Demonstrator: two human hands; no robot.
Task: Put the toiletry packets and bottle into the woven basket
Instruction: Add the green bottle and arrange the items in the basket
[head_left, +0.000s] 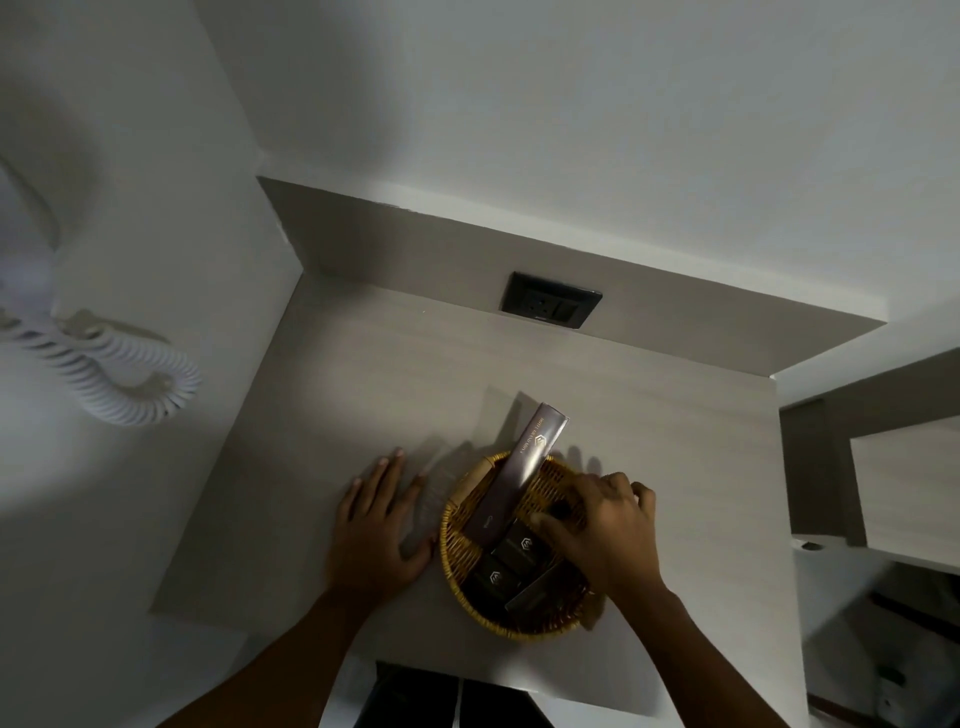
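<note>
The round woven basket (453, 545) stands on the pale counter (363, 395) near its front edge. A long purple-brown packet (525, 467) leans in it, its top sticking out over the far rim. Two small dark packets (511, 558) and a flat grey one (530, 592) lie inside. My right hand (605, 530) hovers over the right half of the basket, fingers curled around a small dark bottle (559, 511), of which only a round dark end shows. My left hand (379, 525) rests flat on the counter just left of the basket, fingers spread, holding nothing.
A black wall socket (550, 306) sits on the low back panel behind the basket. A white coiled cord (130, 379) hangs on the left wall. The counter ends at a wall on the left and at a step down to a pale shelf (904, 493) on the right.
</note>
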